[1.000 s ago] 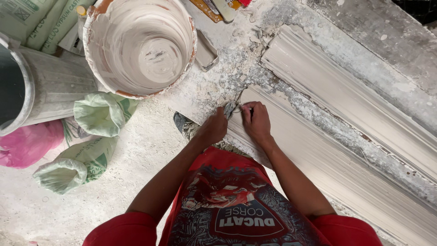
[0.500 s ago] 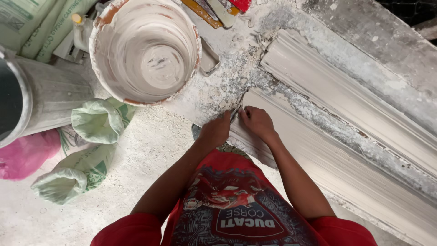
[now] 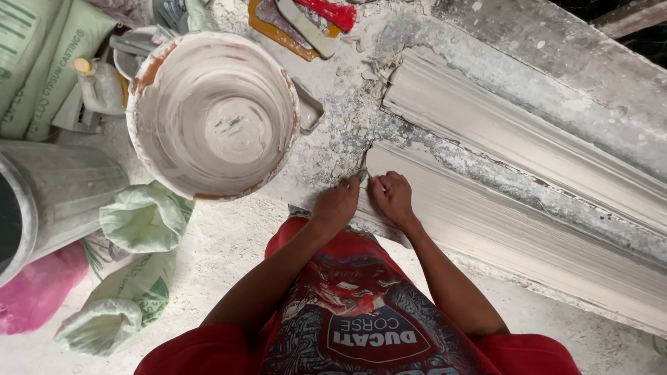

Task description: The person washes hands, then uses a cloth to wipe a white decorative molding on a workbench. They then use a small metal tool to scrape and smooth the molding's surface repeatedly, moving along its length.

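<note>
White plaster covers nearly everything seen from above. At the upper left corner lie two pale green paper sacks (image 3: 38,66) with dark green printing, flat and side by side. Below them, at the left edge, a grey cylindrical metal bin (image 3: 42,198) lies partly in view, its inside dark. Under it sits a pink plastic bag (image 3: 31,288), and beside that two crumpled light green sacks (image 3: 142,219), rolled open at the top, one above the other.

A large round bucket (image 3: 215,111), white inside with an orange-stained rim, stands at the upper middle. Its walls are smeared with wet white plaster, and a shallow layer lies in the bottom. Just left of it stands a small white plastic bottle with a yellow cap (image 3: 97,83). Above the bucket's right side lie an orange-edged flat trowel board (image 3: 281,28) and a red-handled tool (image 3: 333,12), touching each other.

Two long white moulded plaster cornice strips (image 3: 514,208) run diagonally from the middle to the lower right, on a crusted plaster floor (image 3: 208,243).

The left hand (image 3: 335,206) and right hand (image 3: 394,199) meet at the near end of the lower strip. The left grip is closed narrowly on a small thin metal tool (image 3: 363,175); the right hand rests on the strip, fingers curled, and I cannot tell whether it holds anything.
</note>
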